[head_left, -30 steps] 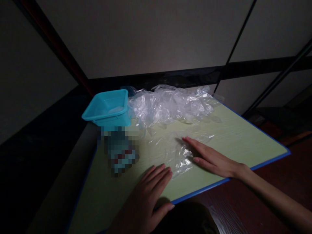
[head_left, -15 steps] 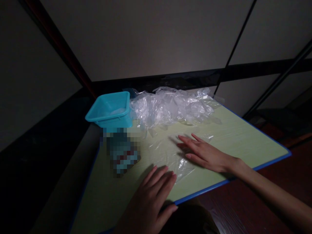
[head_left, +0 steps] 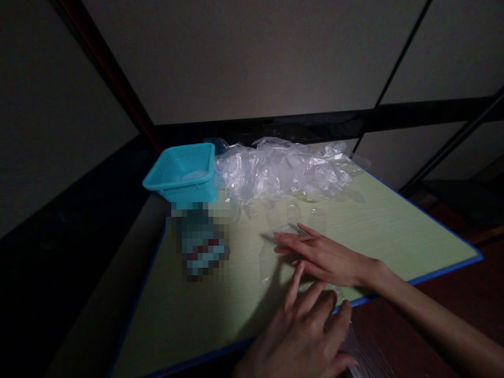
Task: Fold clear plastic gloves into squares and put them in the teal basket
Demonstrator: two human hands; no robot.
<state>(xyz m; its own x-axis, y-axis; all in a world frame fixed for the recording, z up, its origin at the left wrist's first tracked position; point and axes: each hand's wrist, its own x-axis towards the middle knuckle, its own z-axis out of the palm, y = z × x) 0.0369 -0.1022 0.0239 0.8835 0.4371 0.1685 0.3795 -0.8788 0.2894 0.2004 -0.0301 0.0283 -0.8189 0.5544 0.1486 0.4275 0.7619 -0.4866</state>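
Note:
A clear plastic disposable glove [head_left: 271, 262] lies spread on the table, its rounded finger shapes pointing toward the back. Over the glove is my right hand [head_left: 328, 257], open and palm down with its fingers stretched to the left. My left hand [head_left: 307, 320] is close below it at the table's front edge, open, with fingers bent and apart. The left index fingertip comes near the right hand; whether they touch I cannot tell. Behind the glove sits a crumpled heap of clear plastic [head_left: 279, 170]. The hands hide part of the glove.
A turquoise plastic basket [head_left: 179, 185] with something whitish inside stands at the back left. In front of it lies a blurred-out object [head_left: 200, 241]. The pale green table [head_left: 409, 231] has a blue edge, with a panelled wall [head_left: 255, 63] behind. Clear plastic [head_left: 366, 352] shows below the front edge.
My left hand has moved right and its fingers have bent. My right hand has shifted slightly left and down. The glove now lies flatter, its finger shapes plainer to see.

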